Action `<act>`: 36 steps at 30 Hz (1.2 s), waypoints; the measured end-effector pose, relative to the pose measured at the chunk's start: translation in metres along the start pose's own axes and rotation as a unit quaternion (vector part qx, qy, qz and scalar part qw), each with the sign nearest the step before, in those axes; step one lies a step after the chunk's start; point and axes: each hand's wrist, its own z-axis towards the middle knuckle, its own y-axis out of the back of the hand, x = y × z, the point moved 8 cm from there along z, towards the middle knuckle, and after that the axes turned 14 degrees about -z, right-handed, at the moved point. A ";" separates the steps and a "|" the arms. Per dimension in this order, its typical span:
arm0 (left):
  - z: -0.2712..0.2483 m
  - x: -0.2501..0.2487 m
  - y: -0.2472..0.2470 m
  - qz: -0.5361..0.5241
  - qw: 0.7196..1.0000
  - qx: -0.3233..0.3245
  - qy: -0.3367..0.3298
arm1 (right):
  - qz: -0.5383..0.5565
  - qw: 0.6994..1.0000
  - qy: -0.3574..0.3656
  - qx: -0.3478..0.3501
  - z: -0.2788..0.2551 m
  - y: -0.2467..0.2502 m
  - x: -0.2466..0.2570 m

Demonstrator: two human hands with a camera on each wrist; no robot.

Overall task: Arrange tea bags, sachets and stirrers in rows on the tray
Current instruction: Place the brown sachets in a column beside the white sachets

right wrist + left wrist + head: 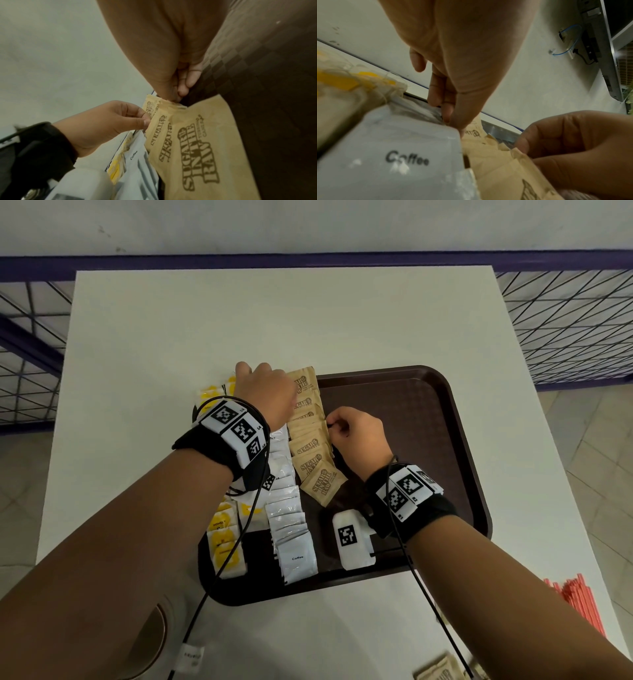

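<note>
Tray [445, 419], dark brown, sitting on a white table [274, 320], holding three overlapping rows along its left side: tea bags [224, 539] with yellow tags lying outermost, white coffee sachets [296, 558] running next, brown sugar sachets [313, 450] forming the inner row and reaching past the far rim. Left hand [265, 393] is working at the far end of the rows, fingertips [447, 115] curling down and pinching at the seam where coffee and sugar packets meet, apparently steadying that end so the row is not sliding. Right hand [358, 436] is curling its thumb and fingers onto the edge of a sugar sachet partway along the row, the pinch showing clearly in the right wrist view [173, 98], probably nudging packets into even overlap. Right half of the tray is lying bare, presumably being kept for the remaining item. Stirrers [582, 601], red, are lying in a bundle on the table at the right edge, off the tray and not yet placed. More brown sachets [442, 667] are waiting on the table near the body (count unclear, partly cropped). Judged stage: sugar row being tidied, stirrer row still to come; loosely stacked paper packets are likely to fan apart if pushed unevenly
</note>
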 end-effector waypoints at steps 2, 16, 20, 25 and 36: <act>0.001 0.000 0.000 0.004 1.000 -0.003 -0.005 | 0.000 1.000 -0.002 -0.001 0.000 -0.001 0.000; 0.005 0.003 0.004 0.001 1.000 -0.003 -0.004 | 0.004 0.999 -0.023 -0.022 0.002 0.003 0.002; 0.001 0.004 0.007 -0.027 0.999 -0.019 -0.003 | 0.017 0.999 -0.028 -0.017 0.000 0.006 0.000; -0.012 0.002 0.010 -0.062 0.998 -0.026 -0.015 | 0.036 0.998 -0.048 0.002 -0.006 0.009 -0.002; -0.014 -0.008 -0.001 -0.052 0.999 -0.010 -0.007 | 0.053 0.996 -0.063 0.013 -0.002 0.000 0.002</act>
